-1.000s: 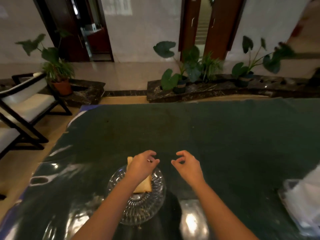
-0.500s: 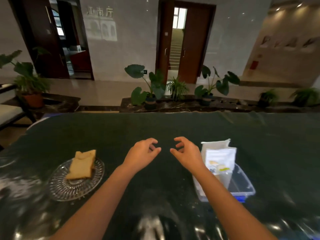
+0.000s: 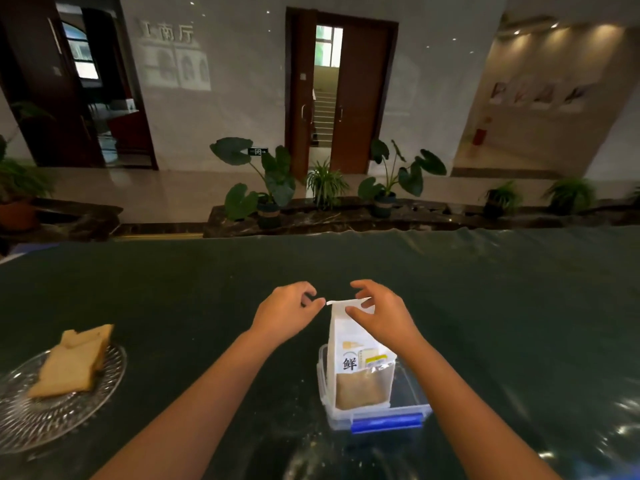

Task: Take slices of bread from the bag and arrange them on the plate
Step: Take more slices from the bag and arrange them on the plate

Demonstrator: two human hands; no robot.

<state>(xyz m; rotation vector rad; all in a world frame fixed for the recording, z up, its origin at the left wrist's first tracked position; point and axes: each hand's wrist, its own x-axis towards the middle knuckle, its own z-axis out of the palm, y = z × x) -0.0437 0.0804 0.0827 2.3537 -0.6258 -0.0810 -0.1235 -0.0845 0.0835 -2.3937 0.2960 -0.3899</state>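
Two hands at centre frame, both at the folded top of the bag point(image 3: 349, 344): left hand point(image 3: 285, 315) just left of the fold, fingers curled with tips about touching the paper edge, a firm pinch not clear; right hand point(image 3: 382, 315) over the right side of the fold, thumb and fingers hooked on the flap, apparently grasping it. Bag upright in a clear tub point(image 3: 375, 407) with a blue clip, lower centre-right, bread visible through its window low down. Likely step: opening the top to reach another slice. Best done by pinching each side of the fold and drawing apart gently, keeping the bag upright so as not to tip the tub; then reaching in with one hand while steadying with the other, lifting the slice by its edges to avoid crushing. Bread point(image 3: 74, 363) already on the glass plate point(image 3: 41, 424), lower left, well apart from the bag, so a carry across awaits. Dark green cloth point(image 3: 485, 306) over the table, glossy with glare near the bottom edge, a few crumbs beside the tub. Beyond, at upper frame: polished floor, potted plants point(image 3: 273, 188) on a dark ledge, wooden doors point(image 3: 360, 98) ajar at top centre.
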